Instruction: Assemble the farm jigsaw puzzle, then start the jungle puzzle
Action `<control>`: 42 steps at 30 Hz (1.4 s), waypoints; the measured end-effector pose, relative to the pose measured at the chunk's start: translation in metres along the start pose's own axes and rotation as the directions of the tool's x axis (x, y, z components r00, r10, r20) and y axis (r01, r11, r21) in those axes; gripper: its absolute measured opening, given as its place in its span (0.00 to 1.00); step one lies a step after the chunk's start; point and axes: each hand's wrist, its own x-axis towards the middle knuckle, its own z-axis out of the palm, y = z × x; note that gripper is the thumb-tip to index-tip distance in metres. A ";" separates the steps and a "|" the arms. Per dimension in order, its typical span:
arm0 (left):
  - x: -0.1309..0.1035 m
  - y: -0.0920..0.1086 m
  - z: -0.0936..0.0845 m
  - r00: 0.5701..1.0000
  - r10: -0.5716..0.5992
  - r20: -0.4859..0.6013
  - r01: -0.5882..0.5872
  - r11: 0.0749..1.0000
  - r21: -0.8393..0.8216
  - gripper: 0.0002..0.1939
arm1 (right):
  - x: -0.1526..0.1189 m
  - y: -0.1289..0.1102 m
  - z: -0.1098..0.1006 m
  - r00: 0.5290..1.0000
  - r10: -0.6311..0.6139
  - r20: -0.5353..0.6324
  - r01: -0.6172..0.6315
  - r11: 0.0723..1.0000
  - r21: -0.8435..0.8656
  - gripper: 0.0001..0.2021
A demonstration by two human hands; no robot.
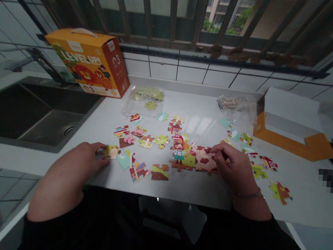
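My left hand (95,157) is at the left end of the loose pieces, thumb and fingers closed on the edge of a yellow puzzle piece (111,152). At the right end of a joined puzzle section (193,156), which shows a farmer and a spotted cow, is my right hand (231,162). Its thumb and forefinger are pinched together over the section's edge; whatever is between them is hidden. Loose pieces lie on both sides, among them a brown and green one (160,172) just left of the section and a green and brown one (280,192) at the far right.
An orange box (87,61) stands at the back left beside the sink (39,114). Two clear plastic bags, one with green pieces (147,98) and one with brown pieces (235,105), lie along the wall. An open orange and white box (291,124) is at the right.
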 end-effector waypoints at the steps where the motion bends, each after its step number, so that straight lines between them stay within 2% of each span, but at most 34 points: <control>1: 0.001 0.003 -0.001 1.000 -0.017 0.010 0.017 1.000 0.027 0.24 | 0.000 0.000 0.000 1.000 0.006 -0.004 -0.006 1.000 0.000 0.12; 4: 0.001 0.013 -0.004 0.996 -0.066 0.060 0.059 0.992 0.115 0.29 | 0.001 -0.002 0.000 1.000 0.015 -0.004 -0.015 1.000 0.004 0.12; 7: 0.001 0.019 -0.005 0.995 -0.057 0.082 0.048 0.994 0.103 0.28 | 0.002 -0.002 -0.001 1.000 0.012 0.006 -0.012 1.000 0.010 0.13; 10: 0.003 0.022 -0.003 0.993 -0.103 0.049 0.100 0.993 0.066 0.27 | 0.002 -0.003 -0.001 1.000 0.016 0.004 -0.016 1.000 0.007 0.13; 16: 0.007 0.028 -0.002 0.975 -0.219 0.045 0.214 0.972 0.100 0.28 | 0.003 -0.007 -0.002 0.998 0.067 -0.003 -0.067 0.998 0.020 0.13; 19: 0.005 0.034 -0.005 0.975 -0.219 -0.025 0.221 0.969 0.112 0.30 | 0.003 -0.009 -0.003 0.995 0.100 -0.019 -0.100 0.995 0.031 0.12; 21: 0.002 0.043 -0.007 0.987 -0.144 -0.075 0.151 0.983 0.099 0.29 | 0.003 -0.009 -0.003 0.993 0.111 -0.045 -0.110 0.994 0.024 0.11; 24: -0.005 0.068 -0.008 0.994 0.093 -0.057 -0.093 0.996 0.000 0.24 | 0.002 -0.009 -0.003 0.991 0.110 -0.073 -0.110 0.994 -0.003 0.10; 27: -0.013 0.104 -0.002 0.937 0.349 0.026 -0.347 0.935 -0.074 0.23 | 0.002 -0.009 -0.004 0.989 0.119 -0.093 -0.121 0.992 -0.020 0.10; 29: -0.018 0.126 0.004 0.887 0.454 0.089 -0.450 0.891 -0.059 0.20 | 0.002 -0.009 -0.004 0.986 0.123 -0.116 -0.126 0.992 -0.023 0.10; 31: -0.020 0.142 0.010 0.863 0.485 0.138 -0.485 0.874 -0.039 0.17 | 0.003 -0.009 -0.004 0.983 0.122 -0.140 -0.126 0.992 -0.020 0.10; 34: -0.019 0.151 0.015 0.846 0.511 0.151 -0.512 0.858 -0.041 0.14 | 0.004 -0.008 -0.004 0.976 0.127 -0.178 -0.132 0.991 -0.018 0.10; 37: -0.015 0.147 0.019 0.827 0.547 0.126 -0.543 0.837 -0.068 0.11 | 0.004 -0.007 -0.005 0.971 0.127 -0.201 -0.135 0.990 -0.027 0.10; 42: -0.009 0.135 0.029 0.813 0.580 0.056 -0.569 0.811 -0.133 0.12 | 0.003 -0.004 -0.004 0.954 0.154 -0.259 -0.170 0.984 -0.043 0.11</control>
